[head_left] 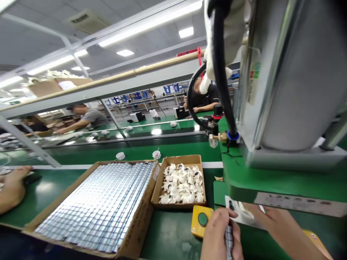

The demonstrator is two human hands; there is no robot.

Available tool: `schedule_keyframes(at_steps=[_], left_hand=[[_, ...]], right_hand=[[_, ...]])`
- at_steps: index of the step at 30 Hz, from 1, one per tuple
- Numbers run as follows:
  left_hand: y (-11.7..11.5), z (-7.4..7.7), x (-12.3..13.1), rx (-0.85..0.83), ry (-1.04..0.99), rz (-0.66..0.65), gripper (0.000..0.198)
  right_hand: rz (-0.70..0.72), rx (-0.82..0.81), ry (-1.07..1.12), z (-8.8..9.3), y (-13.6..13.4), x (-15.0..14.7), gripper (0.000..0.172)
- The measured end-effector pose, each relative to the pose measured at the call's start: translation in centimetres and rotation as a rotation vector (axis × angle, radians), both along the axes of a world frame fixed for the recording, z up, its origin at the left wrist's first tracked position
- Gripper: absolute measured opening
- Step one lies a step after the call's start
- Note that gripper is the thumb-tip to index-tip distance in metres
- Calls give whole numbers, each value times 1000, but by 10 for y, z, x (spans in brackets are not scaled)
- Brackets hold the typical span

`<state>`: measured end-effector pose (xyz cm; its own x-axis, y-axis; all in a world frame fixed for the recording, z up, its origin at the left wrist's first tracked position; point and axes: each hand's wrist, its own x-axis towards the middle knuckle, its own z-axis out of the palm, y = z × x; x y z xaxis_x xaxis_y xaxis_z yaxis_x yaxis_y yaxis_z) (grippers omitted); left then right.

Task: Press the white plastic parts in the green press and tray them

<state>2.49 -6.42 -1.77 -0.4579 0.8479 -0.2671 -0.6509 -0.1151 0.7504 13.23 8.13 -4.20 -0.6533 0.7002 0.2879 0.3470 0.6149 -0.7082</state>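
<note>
My left hand (219, 233) is closed around a short row of small silver cylindrical parts (229, 241), just right of a yellow button box (195, 225) with a green push button. My right hand (261, 213) reaches in from the right, under the front edge of the green press (271, 180). Its fingers are blurred beside a pale, shiny piece (241, 211), and whether they grip anything is unclear. A carton (142, 224) packed with rows of similar silver parts lies to the left. Beside it, a smaller carton (200, 180) holds white fan wheels (181, 184).
The press's large grey cylinder (300, 79) and black hose (221, 65) rise at the right. Two white round parts (156, 154) sit behind the cartons. Another person's hand (13, 187) is at far left. Co-workers sit beyond the green conveyor (135, 144), under a metal shelf frame (108, 90).
</note>
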Motion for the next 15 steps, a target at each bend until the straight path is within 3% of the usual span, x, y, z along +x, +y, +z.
schedule_keyframes(at_steps=[7, 15], left_hand=[[-20, -14, -19, -50, 62, 100, 35], [-15, -18, -23, -142, 127, 114, 30]], right_hand=[[7, -45, -21, -43, 7, -10, 35], [89, 135, -52, -32, 9, -5, 27]])
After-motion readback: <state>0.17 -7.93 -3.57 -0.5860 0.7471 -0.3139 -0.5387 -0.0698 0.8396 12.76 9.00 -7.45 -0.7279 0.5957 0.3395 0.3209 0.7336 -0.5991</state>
